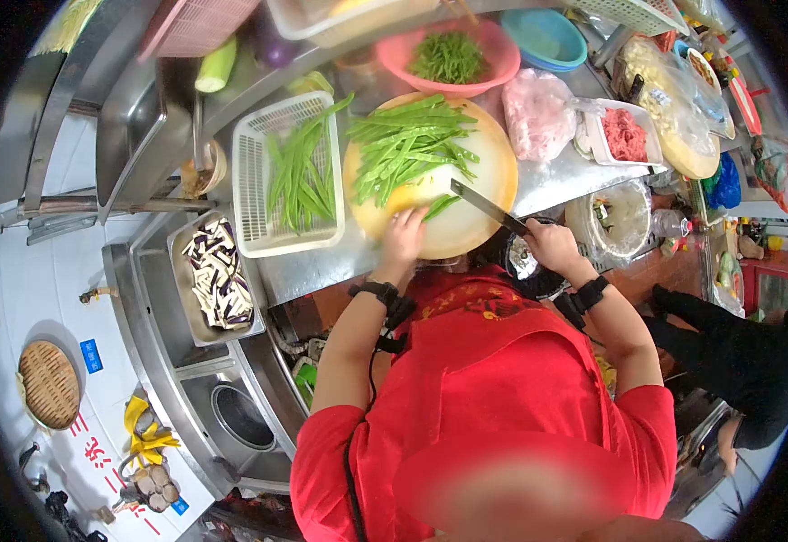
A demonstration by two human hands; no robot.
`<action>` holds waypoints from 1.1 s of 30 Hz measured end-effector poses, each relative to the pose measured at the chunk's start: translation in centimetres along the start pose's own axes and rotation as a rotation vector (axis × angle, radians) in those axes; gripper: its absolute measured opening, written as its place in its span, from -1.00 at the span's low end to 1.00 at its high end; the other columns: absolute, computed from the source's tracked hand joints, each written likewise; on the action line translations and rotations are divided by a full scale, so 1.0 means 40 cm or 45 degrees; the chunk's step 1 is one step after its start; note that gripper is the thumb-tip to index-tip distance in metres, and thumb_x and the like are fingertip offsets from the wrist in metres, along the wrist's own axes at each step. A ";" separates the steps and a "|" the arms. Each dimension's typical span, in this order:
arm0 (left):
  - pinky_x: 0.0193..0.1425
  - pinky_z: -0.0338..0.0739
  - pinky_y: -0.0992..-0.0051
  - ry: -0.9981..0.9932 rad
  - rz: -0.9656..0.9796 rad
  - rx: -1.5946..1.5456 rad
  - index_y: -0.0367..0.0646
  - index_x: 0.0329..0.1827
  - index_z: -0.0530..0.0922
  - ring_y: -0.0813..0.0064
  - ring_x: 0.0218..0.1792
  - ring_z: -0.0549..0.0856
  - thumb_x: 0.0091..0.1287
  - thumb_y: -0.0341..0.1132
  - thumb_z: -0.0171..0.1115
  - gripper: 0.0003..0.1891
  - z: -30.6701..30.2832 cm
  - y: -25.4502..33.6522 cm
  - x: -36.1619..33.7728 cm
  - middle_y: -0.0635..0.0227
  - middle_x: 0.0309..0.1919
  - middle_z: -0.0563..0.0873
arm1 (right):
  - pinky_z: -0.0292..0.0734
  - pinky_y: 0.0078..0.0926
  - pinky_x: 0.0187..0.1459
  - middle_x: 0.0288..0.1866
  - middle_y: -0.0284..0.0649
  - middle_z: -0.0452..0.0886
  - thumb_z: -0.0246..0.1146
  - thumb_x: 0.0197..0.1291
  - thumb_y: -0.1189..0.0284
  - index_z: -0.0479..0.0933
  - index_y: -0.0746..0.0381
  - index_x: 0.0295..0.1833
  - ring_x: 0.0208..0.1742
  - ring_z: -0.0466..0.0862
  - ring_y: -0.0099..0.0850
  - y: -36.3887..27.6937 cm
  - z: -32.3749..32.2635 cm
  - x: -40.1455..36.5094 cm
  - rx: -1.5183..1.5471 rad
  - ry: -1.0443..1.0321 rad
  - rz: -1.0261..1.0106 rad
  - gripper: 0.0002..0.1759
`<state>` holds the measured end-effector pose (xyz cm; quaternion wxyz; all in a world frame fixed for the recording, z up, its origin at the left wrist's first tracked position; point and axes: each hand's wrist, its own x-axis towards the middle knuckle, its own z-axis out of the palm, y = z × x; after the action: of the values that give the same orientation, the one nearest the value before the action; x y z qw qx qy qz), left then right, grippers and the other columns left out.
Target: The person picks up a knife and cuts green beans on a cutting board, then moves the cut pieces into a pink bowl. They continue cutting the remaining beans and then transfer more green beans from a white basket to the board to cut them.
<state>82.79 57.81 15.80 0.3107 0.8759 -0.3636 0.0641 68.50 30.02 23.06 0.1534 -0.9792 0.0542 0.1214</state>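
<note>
Here, on the metal counter [303, 273], my right hand [552, 244] grips a knife [489, 208] over the round board [493, 154], green beans [412, 144] at its eleven o'clock; left hand [403, 237] at seven, grip unclear; basket [242, 181] at nine; a sink [202, 388] beyond seven.

Round yellow board [495, 172] on the silver metal desk [296, 276]
Left, a white rectangular plastic basket [287, 247]; far side, a pink round plastic bowl [401, 63]; far right, a clear plastic bag [538, 116].
</note>
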 end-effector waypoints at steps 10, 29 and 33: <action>-0.08 0.48 0.28 0.013 0.012 -0.064 -0.07 -0.12 0.62 0.18 -0.17 0.58 0.12 -0.48 0.17 -0.74 0.016 0.032 0.032 0.25 -0.20 0.61 | 0.50 -0.09 -0.39 -0.51 -0.02 0.59 0.13 0.14 0.28 0.43 0.24 -0.21 -0.41 0.64 -0.06 0.007 0.017 0.025 0.003 0.033 -0.058 -0.76; -0.04 0.41 0.35 0.021 0.171 0.203 0.15 -0.17 0.69 0.34 -0.14 0.54 0.02 -0.44 0.12 -0.66 -0.030 -0.010 -0.022 0.48 -0.20 0.58 | 0.48 -0.15 -0.50 -0.60 -0.11 0.56 0.11 0.19 0.25 0.42 0.20 -0.25 -0.54 0.61 -0.10 -0.021 -0.009 0.072 -0.124 -0.032 -0.329 -0.78; -0.04 0.41 0.36 0.007 0.200 0.167 0.13 -0.15 0.68 0.34 -0.16 0.54 0.02 -0.45 0.12 -0.65 -0.031 -0.016 -0.023 0.44 -0.21 0.58 | 0.48 -0.16 -0.52 -0.61 -0.12 0.56 0.08 0.22 0.25 0.40 0.19 -0.24 -0.56 0.61 -0.14 -0.018 -0.024 0.078 -0.161 0.010 -0.418 -0.78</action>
<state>82.70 59.44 16.16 0.2477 0.8628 -0.4255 0.1143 71.82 30.20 23.37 0.1090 -0.9831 -0.1136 0.0940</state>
